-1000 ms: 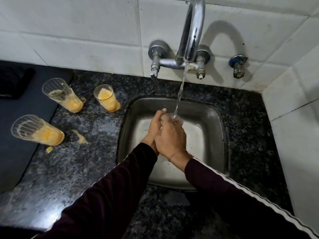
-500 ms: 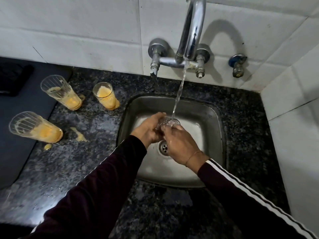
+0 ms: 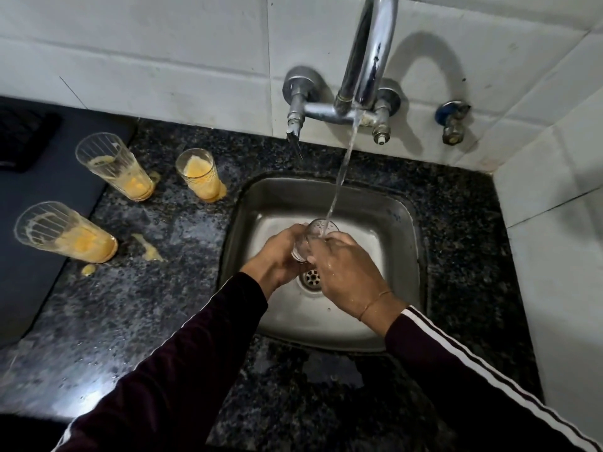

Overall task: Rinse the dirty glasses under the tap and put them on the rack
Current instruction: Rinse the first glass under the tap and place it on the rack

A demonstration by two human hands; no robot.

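Over the steel sink [image 3: 401, 262] I hold a clear glass [image 3: 313, 238] upright under the tap [image 3: 368, 60], and the running water falls into its mouth. My left hand [image 3: 277, 256] grips the glass from the left. My right hand [image 3: 346, 275] curls round it from the right, wet. Three dirty glasses with yellow residue stand on the dark granite counter at the left: one [image 3: 114, 166] at the back, one [image 3: 200, 179] closer to the sink, one [image 3: 62, 231] at the front left.
Yellow spills [image 3: 148, 249] lie on the counter [image 3: 130, 321] beside the front glass. A dark mat [image 3: 39, 203] covers the far left. A small valve [image 3: 452, 122] sticks out of the tiled wall right of the tap. A white tiled wall closes the right side.
My hands have shifted apart around the glass and come lower in the sink, so the rim and the drain now show. The water keeps running into the glass.
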